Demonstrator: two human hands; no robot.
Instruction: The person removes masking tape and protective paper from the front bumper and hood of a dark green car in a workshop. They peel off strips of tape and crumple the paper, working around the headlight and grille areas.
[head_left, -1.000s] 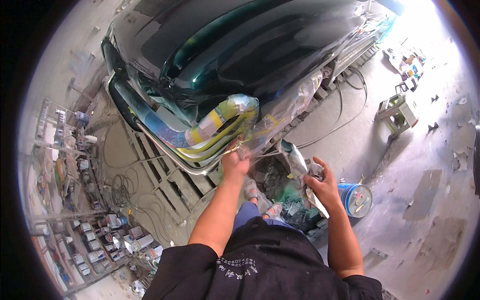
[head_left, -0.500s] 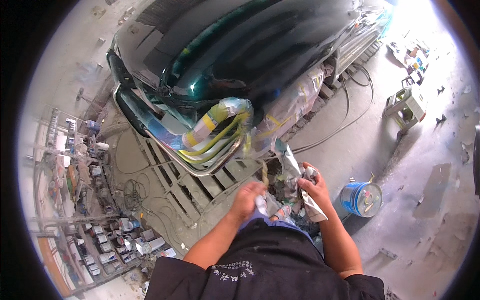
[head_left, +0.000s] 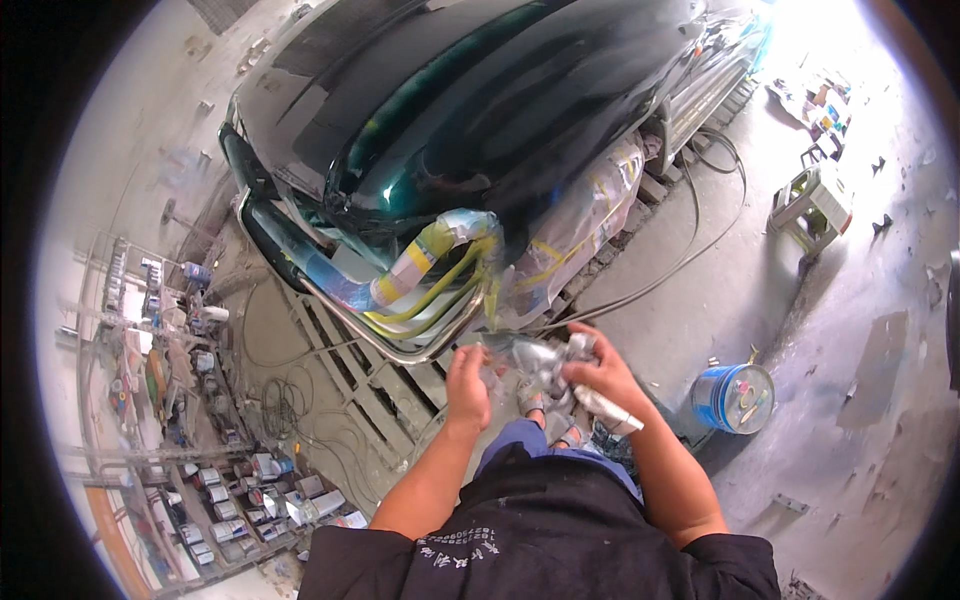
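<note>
Sheeting [head_left: 545, 362] bunches in the right hand [head_left: 605, 370], fingers pinching it; whether the left hand [head_left: 468, 388] grips any, I cannot tell. Best kept compact, clear of the far car [head_left: 440, 150].

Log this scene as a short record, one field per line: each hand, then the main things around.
Right hand: gripping a crumpled grey-white wad
Left hand: raised beside the wad's left end; contact unclear from blur
Car: dark, glossy, greenish, ahead of the hands
Masking: yellow tape and sheeting on the car's near corner
Bucket: blue, on the floor to the right
Stool: farther off, beyond the bucket
Hose: curving across the floor beside the car
</note>
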